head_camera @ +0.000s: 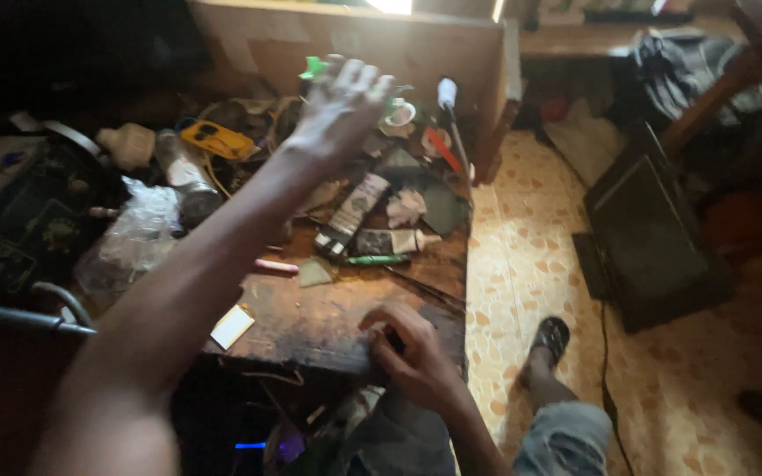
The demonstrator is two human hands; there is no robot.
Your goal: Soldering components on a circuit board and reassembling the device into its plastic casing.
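Note:
My left hand (341,106) is stretched out over the cluttered back of a worn wooden table (328,322). It is blurred, and its fingers are closed around a small green piece (315,67) that sticks out at the fingertips. At the table's front edge, my right hand (412,353) rests with its fingers curled and pinched on a small dark object (394,338). Below my left hand lie a long dark tube (352,214), a crumpled tube (394,240) and a green pen (377,259).
A black machine (19,229), a clear plastic bag (130,238), a yellow object (216,139) and a white card (232,326) sit to the left. A wooden partition (354,44) backs the table. On the tiled floor are a dark flat panel (654,238), a cable (608,379) and my sandalled foot (549,339).

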